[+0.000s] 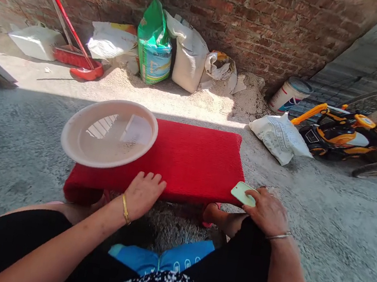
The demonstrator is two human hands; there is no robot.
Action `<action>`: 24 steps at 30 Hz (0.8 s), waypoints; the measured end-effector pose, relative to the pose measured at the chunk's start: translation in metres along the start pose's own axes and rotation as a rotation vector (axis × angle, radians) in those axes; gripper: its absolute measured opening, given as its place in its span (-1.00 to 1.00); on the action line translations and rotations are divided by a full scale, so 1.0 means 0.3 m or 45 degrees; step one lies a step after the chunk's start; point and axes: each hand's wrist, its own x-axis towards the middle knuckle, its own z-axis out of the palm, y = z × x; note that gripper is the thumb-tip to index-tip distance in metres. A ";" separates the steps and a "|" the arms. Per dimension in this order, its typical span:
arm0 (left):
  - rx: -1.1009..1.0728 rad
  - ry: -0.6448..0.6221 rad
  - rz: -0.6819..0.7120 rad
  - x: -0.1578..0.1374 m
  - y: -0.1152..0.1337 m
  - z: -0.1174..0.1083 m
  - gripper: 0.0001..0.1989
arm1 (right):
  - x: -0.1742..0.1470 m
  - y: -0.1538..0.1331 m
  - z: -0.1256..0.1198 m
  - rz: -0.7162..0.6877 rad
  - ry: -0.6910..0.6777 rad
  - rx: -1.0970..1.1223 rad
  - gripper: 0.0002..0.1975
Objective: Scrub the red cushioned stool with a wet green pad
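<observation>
A red cloth (195, 161) covers a low bench or table in front of my knees. My left hand (144, 193) lies palm down at its near edge, fingers loosely extended on the cloth and holding nothing. In my right hand (268, 211), at the near right corner, is a pale green flat piece (243, 193) with rounded corners and a small hole, pinched between thumb and fingers. Its underside is hidden, so its exact kind does not show. Left of centre, a wide whitish basin (107, 159) with water in it stands on the cloth.
Along the brick wall (251, 13) stand a green sack (154, 50), a white sack (189, 57), a bucket (288, 97) and a red broom (68, 56) with a dustpan (88, 72). A white bag (279, 134) and a toy digger (340, 134) lie right. Blue cloth (170, 257) shows between my legs.
</observation>
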 end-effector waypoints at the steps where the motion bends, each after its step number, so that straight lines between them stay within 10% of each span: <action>1: -0.051 0.045 0.073 0.025 0.053 -0.016 -0.72 | -0.002 -0.010 -0.016 -0.067 0.005 0.033 -0.68; 8: -0.529 0.263 0.464 0.142 0.257 -0.068 -0.23 | 0.043 -0.180 -0.093 -0.713 -0.212 0.830 -0.71; 17: -0.546 0.054 0.329 0.123 0.271 -0.005 -0.56 | 0.085 -0.203 0.004 -0.676 -0.649 1.420 -0.80; 24: -0.678 0.288 -0.166 0.091 0.167 0.026 -0.61 | 0.130 -0.167 0.068 -0.658 -0.101 1.086 -0.61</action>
